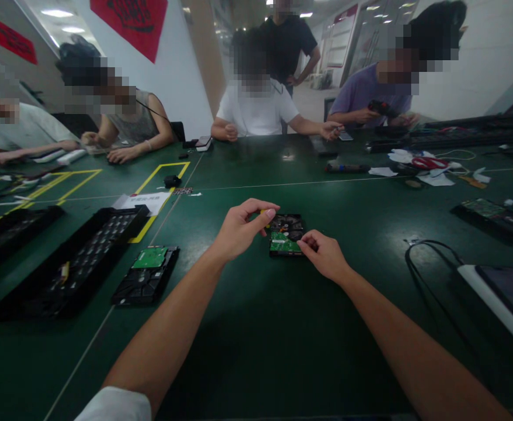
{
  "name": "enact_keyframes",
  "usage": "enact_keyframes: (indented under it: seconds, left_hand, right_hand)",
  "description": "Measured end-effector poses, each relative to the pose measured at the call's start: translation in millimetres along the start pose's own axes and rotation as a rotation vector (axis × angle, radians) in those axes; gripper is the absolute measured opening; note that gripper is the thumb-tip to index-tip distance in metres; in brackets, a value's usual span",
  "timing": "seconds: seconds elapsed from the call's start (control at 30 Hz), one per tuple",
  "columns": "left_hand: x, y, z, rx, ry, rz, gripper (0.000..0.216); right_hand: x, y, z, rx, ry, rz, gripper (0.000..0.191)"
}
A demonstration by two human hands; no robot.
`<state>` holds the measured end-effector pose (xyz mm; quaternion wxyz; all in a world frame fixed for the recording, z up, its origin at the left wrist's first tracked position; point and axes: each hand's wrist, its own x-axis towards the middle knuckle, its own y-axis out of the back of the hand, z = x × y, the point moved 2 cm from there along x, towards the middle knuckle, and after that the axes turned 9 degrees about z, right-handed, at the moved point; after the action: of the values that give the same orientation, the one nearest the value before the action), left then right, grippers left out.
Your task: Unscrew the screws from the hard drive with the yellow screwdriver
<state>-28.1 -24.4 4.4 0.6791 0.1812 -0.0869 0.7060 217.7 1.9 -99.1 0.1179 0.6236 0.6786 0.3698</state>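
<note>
A hard disk drive [285, 252] lies on the green table in front of me, its green circuit board [283, 241] facing up. My left hand [248, 227] is at its upper left, thumb and forefinger brought together. A small yellow piece shows between those fingers, too little of it to name. At the drive's right side, my right hand [324, 254] has its fingertips pinched by the board's corner. Whatever they hold, if anything, is hidden. To the left of my left forearm rests a second hard disk drive [145, 276], also board side up.
Long black trays [85, 257] occupy the left, near a white paper sign [151, 203]. On the right are a white device with a dark screen [502, 298], a black cable [432, 292] and another drive [493, 216]. Several people sit across the table; one stands behind.
</note>
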Motion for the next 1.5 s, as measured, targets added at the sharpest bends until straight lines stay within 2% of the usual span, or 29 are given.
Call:
enact_keyframes:
  seconds: [0.13,0.23,0.37,0.47,0.6,0.8,0.93,1.1,1.33,1.5]
  left_hand:
    - [-0.3,-1.7,-4.2,-0.179,0.077,-0.049,0.027]
    - [0.4,-2.5,-7.0,-0.257,0.114,-0.034,0.021]
    - [1.8,-2.2,-6.6,-0.198,0.11,0.027,0.023]
    - [1.9,-1.1,-3.2,-0.067,0.038,0.07,0.026]
    - [0.7,0.3,0.0,0.032,-0.037,0.059,0.028]
    - [0.0,-1.9,-2.1,-0.169,0.053,-0.052,0.027]
    - [1.0,-2.7,-3.1,-0.231,0.081,-0.044,0.026]
    - [1.8,-2.7,-4.8,-0.167,0.071,-0.001,0.027]
    - [0.7,1.1,-1.2,0.044,-0.056,0.046,0.026]
    - [0.8,2.6,-0.4,0.069,-0.049,0.012,0.029]
  right_hand:
    - [-0.1,1.7,-2.7,0.009,-0.009,-0.025,0.021]
    - [0.1,3.0,-3.9,0.009,-0.016,-0.027,0.021]
    - [0.5,3.0,-3.4,0.016,-0.009,-0.031,0.02]
    - [0.4,2.2,-2.6,0.021,-0.006,-0.027,0.02]
    - [-0.2,1.0,-1.4,0.016,-0.019,-0.023,0.02]
    - [0.0,1.1,-0.8,0.015,-0.004,-0.031,0.021]
    - [0.3,1.8,-1.0,0.008,-0.009,-0.032,0.02]
    - [0.0,2.6,-1.8,0.021,-0.02,-0.034,0.022]
    - [-0.1,0.6,-0.6,0.023,-0.008,-0.02,0.02]
    - [0.1,0.9,-0.4,0.018,-0.013,-0.039,0.021]
